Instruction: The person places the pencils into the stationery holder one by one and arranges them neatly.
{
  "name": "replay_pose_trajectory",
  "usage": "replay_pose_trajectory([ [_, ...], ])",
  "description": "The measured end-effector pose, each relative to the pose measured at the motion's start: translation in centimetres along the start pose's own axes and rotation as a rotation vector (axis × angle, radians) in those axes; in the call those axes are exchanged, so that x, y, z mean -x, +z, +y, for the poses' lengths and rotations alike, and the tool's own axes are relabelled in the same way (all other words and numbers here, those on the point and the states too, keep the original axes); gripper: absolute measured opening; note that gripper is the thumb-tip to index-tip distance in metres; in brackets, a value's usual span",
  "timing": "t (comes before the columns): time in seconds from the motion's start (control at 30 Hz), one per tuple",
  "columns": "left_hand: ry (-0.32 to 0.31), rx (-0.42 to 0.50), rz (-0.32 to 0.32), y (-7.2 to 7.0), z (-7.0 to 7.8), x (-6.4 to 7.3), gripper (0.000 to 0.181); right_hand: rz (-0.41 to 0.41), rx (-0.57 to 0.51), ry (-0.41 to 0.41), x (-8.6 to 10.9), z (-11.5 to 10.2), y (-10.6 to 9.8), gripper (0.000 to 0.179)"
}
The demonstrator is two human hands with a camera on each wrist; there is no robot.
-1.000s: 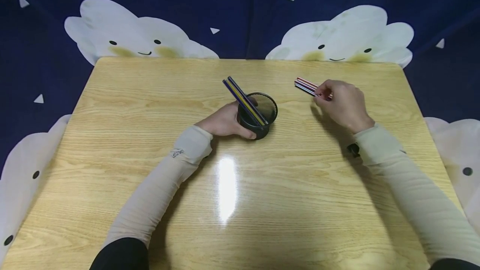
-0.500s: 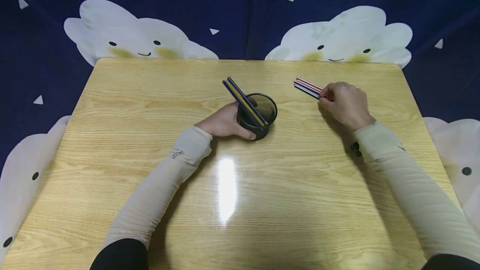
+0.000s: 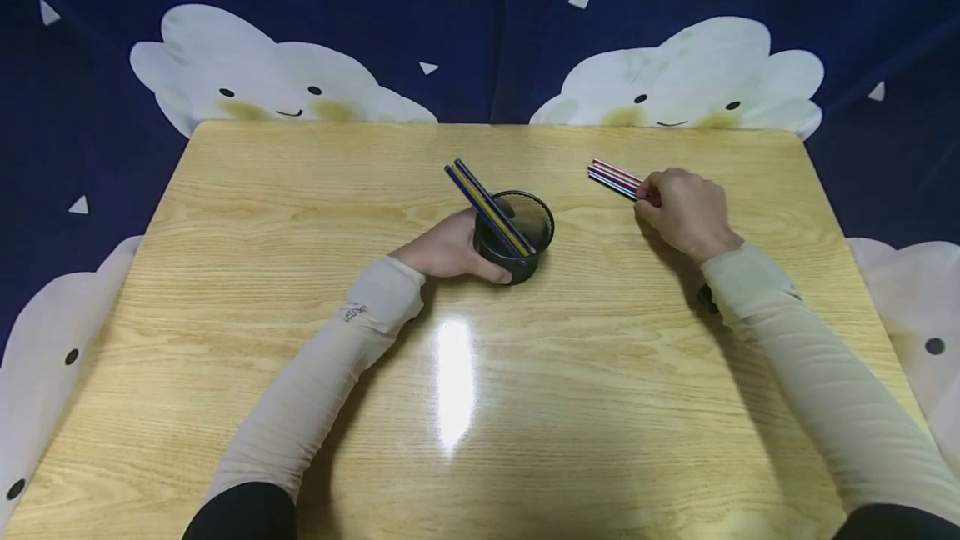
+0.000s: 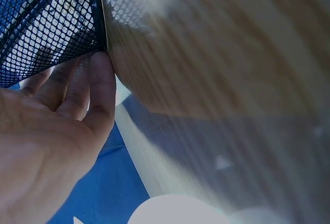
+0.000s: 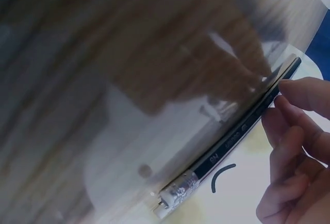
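My left hand (image 3: 453, 250) grips a black mesh pen holder (image 3: 517, 269) in the middle of the table, thumb in front and fingers behind it. Several dark and yellow pencils (image 3: 486, 202) lean out of its mouth toward the far left. In the left wrist view, fingertips meet the black mesh (image 4: 56, 33) close to its base. Farther right, my right hand (image 3: 686, 211) bends over striped pencils (image 3: 615, 177) lying on the table, its thumb and fingers pinching at their right part. The right wrist view shows a dark pencil (image 5: 227, 146) with a metal ferrule, fingertips at its far part.
The wooden table (image 3: 360, 182) is glossy, with a bright light reflection in front of the pen holder. Behind it hangs a dark blue curtain (image 3: 480, 23) printed with white clouds.
My right hand has shifted slightly right along the pencils, which stay in place. The left hand and the pen holder hold still.
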State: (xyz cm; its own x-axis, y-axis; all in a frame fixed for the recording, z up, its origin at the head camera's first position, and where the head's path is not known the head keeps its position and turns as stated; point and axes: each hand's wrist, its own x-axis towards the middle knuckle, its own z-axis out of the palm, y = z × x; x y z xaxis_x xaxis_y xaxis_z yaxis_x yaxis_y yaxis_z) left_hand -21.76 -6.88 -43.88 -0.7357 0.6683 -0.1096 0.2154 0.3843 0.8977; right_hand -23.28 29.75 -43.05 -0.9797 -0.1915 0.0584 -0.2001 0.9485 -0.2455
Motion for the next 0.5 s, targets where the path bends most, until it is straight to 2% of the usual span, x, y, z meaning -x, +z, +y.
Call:
replay_pose_trajectory([
  [0.5,0.004,-0.005,0.0,0.02,-0.03,0.04,0.1,-0.015,-0.013,-0.007,-0.28,-0.06,0.14,0.013],
])
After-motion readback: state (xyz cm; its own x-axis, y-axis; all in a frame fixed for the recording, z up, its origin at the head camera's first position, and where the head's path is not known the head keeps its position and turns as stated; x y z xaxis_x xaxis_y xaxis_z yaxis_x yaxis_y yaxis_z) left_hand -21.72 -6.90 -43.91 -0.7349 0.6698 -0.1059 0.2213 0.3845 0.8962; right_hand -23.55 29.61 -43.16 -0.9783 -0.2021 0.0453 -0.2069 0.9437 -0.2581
